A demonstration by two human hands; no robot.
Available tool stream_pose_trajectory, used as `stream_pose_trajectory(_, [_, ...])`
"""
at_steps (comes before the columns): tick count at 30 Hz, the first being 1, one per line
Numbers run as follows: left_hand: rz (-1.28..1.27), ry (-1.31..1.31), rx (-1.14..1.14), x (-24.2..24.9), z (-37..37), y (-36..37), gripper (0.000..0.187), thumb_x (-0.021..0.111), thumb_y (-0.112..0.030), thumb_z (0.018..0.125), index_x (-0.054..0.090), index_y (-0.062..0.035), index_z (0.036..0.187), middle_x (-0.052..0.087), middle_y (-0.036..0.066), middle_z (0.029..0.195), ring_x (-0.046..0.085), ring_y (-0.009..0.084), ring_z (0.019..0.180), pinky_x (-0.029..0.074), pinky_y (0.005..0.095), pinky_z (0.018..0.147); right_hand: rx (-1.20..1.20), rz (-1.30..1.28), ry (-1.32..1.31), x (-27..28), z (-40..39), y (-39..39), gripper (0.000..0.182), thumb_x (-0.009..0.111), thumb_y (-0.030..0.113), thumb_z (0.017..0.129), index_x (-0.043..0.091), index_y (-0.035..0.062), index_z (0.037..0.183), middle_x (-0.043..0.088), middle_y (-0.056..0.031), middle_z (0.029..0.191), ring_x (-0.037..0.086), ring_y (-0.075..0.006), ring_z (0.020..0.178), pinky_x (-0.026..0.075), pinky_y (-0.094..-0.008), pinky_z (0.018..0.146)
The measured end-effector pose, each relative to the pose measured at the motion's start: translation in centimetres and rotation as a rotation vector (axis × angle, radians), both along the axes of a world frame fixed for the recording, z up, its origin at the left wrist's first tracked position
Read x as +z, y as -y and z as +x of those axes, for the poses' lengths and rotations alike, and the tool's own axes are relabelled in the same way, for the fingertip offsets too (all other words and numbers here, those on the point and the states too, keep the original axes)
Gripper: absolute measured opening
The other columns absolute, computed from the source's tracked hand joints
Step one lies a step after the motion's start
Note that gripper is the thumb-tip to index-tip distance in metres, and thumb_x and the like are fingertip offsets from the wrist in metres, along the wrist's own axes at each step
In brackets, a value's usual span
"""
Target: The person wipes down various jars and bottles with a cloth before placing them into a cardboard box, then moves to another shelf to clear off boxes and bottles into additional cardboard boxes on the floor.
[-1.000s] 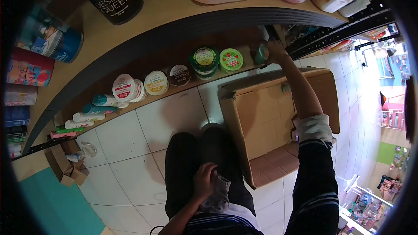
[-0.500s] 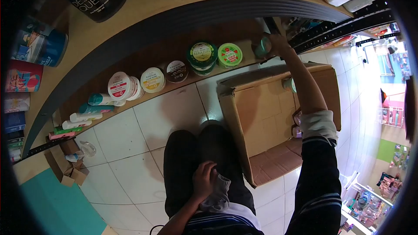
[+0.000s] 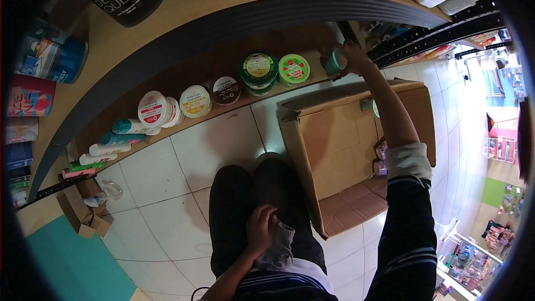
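Note:
My right hand (image 3: 355,59) reaches to the right end of the lower shelf and is closed round a teal tub (image 3: 336,62). Left of the tub stand a green scrub tub (image 3: 293,69) and a dark green jar stack (image 3: 259,71). Farther along are a brown-lidded tub (image 3: 225,90), a yellow-labelled tub (image 3: 195,101) and red-labelled white tubs (image 3: 153,108). My left hand (image 3: 262,229) rests over my lap, its fingers curled round a grey cloth (image 3: 280,248).
An open cardboard box (image 3: 340,161) on the floor holds another teal tub (image 3: 369,107) and purple items (image 3: 380,159). Several tubes (image 3: 117,139) lie on the shelf's left. A small carton (image 3: 83,212) sits at the lower left. The upper shelf edge (image 3: 251,14) overhangs.
The teal tub and my right hand have shifted very slightly at the shelf end. My left hand stays with the cloth over my lap.

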State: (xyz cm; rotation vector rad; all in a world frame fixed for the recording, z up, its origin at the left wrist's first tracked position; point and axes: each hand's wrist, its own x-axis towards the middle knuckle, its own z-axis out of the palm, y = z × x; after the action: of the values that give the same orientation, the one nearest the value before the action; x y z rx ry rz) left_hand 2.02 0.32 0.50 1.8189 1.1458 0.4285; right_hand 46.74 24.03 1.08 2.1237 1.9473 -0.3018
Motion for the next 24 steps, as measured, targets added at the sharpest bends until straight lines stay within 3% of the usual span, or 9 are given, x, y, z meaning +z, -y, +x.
stream_pose_trajectory(3, [-0.008, 0.003, -0.007, -0.2, -0.3, 0.0, 0.02, 0.053, -0.006, 0.076, 0.054, -0.0036, 0.097, 0.053, 0.013, 0.097, 0.055, 0.0307, 0.088, 0.045, 0.0367, 0.073, -0.079, 0.079, 0.022, 0.4, -1.5, 1.3, 0.093, 0.083, 0.021, 0.039, 0.039, 0.0171, 0.121, 0.039, -0.0215, 0.114, 0.041, -0.0393, 0.107, 0.038, -0.0432, 0.09])
stream_pose_trajectory(7, [-0.04, 0.041, -0.037, 0.0, -0.6, -0.4, 0.024, 0.054, -0.003, 0.075, 0.053, -0.0045, 0.098, 0.052, 0.014, 0.099, 0.053, 0.0314, 0.091, 0.045, 0.0373, 0.076, -0.131, 0.62, -0.232, 3.6, -7.8, 4.9, 0.081, 0.075, 0.024, 0.058, 0.033, 0.0145, 0.126, 0.031, -0.0195, 0.127, 0.034, -0.04, 0.114, 0.032, -0.0443, 0.093])
stream_pose_trajectory(9, [-0.089, 0.035, -0.079, 0.3, -0.9, -0.8, 0.025, 0.054, -0.003, 0.075, 0.053, -0.0045, 0.1, 0.05, 0.014, 0.102, 0.052, 0.0304, 0.093, 0.044, 0.0369, 0.078, -0.128, 0.745, -0.391, 6.4, -12.1, 8.4, 0.068, 0.069, 0.015, 0.066, 0.036, 0.0114, 0.125, 0.038, -0.0184, 0.121, 0.038, -0.037, 0.112, 0.033, -0.0416, 0.092])
stream_pose_trajectory(11, [-0.14, 0.032, -0.138, 1.0, -1.3, -1.3, 0.026, 0.055, -0.003, 0.076, 0.053, -0.0044, 0.102, 0.048, 0.013, 0.105, 0.052, 0.0295, 0.096, 0.044, 0.0365, 0.08, -0.241, 0.813, -0.474, 5.4, -14.0, 12.4, 0.06, 0.067, 0.011, 0.066, 0.041, 0.0071, 0.12, 0.045, -0.0172, 0.116, 0.043, -0.0335, 0.107, 0.035, -0.0397, 0.09])
stream_pose_trajectory(15, [-0.16, -0.044, -0.218, 2.3, -2.0, -1.8, 0.027, 0.054, -0.003, 0.076, 0.053, -0.0041, 0.102, 0.048, 0.014, 0.104, 0.051, 0.0293, 0.096, 0.043, 0.0364, 0.081, -0.434, 0.84, -0.372, 0.8, -11.0, 18.7, 0.057, 0.066, 0.01, 0.067, 0.042, 0.0048, 0.118, 0.048, -0.0167, 0.11, 0.046, -0.0333, 0.104, 0.037, -0.0394, 0.088])
stream_pose_trajectory(17, [-0.155, -0.029, -0.225, 2.4, -2.1, -1.9, 0.027, 0.054, -0.003, 0.076, 0.054, -0.0045, 0.102, 0.049, 0.013, 0.103, 0.051, 0.0293, 0.095, 0.043, 0.0361, 0.081, -0.785, 0.838, -0.294, -3.9, -5.6, 20.2, 0.059, 0.068, 0.015, 0.066, 0.041, 0.0035, 0.118, 0.047, -0.0183, 0.109, 0.044, -0.0351, 0.105, 0.037, -0.0405, 0.087])
stream_pose_trajectory(19, [-0.152, -0.022, -0.246, 2.4, -2.2, -2.2, 0.024, 0.052, -0.005, 0.076, 0.053, -0.0055, 0.101, 0.052, 0.013, 0.101, 0.051, 0.0297, 0.095, 0.044, 0.037, 0.08, -0.956, 0.806, -0.281, -8.9, -0.3, 21.4, 0.068, 0.072, 0.024, 0.064, 0.039, 0.0046, 0.12, 0.044, -0.021, 0.112, 0.043, -0.0374, 0.106, 0.037, -0.0408, 0.088])
stream_pose_trajectory(22, [-0.109, -0.005, -0.212, 3.5, -2.3, -2.9, 0.024, 0.053, -0.005, 0.078, 0.054, -0.0051, 0.101, 0.055, 0.013, 0.099, 0.053, 0.0293, 0.094, 0.043, 0.0356, 0.08, -0.956, 0.573, -0.116, -9.5, 3.1, 20.1, 0.091, 0.075, 0.04, 0.057, 0.028, 0.0103, 0.13, 0.032, -0.025, 0.127, 0.033, -0.0405, 0.117, 0.036, -0.0431, 0.09])
stream_pose_trajectory(24, [-0.136, -0.019, -0.179, 4.1, -2.6, -3.7, 0.023, 0.052, -0.006, 0.078, 0.054, -0.0048, 0.101, 0.055, 0.013, 0.099, 0.053, 0.0291, 0.093, 0.043, 0.0353, 0.08, -0.97, 0.486, -0.075, -10.9, 4.3, 18.8, 0.092, 0.075, 0.04, 0.058, 0.026, 0.0118, 0.131, 0.03, -0.0254, 0.128, 0.03, -0.0402, 0.119, 0.036, -0.0457, 0.09])
